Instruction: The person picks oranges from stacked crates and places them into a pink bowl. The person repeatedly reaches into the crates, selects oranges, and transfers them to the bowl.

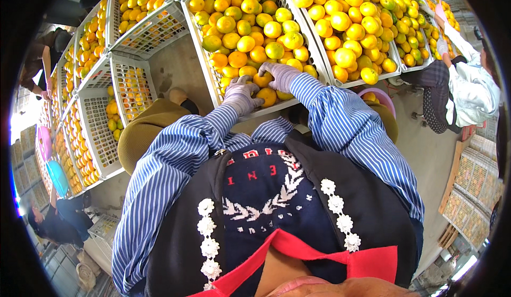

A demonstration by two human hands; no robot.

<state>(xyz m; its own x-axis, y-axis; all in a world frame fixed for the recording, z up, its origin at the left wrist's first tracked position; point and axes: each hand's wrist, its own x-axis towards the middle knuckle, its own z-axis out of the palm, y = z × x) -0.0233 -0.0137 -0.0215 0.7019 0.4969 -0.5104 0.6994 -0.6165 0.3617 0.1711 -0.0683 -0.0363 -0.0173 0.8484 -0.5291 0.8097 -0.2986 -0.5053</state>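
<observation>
A white plastic crate (205,63) full of yellow-orange and greenish citrus fruit (238,59) stands before me. My left hand (240,94), in a pale knit glove, lies at the crate's near edge with its fingers bent around an orange citrus fruit (266,96). Beside it my right hand (280,76), gloved alike, reaches in from the right, its curved fingers touching another citrus fruit (262,80). The two hands are close together but apart. How firmly either one grips is hard to tell, as the fingertips are partly hidden among the fruit.
More fruit-filled crates (325,63) adjoin on the right. A crate with few fruits (96,125) stands at left. A pink basin (385,97) sits near my right knee. Several people work around, one at right (471,77) and others at left. Stacked crates (475,185) stand at far right.
</observation>
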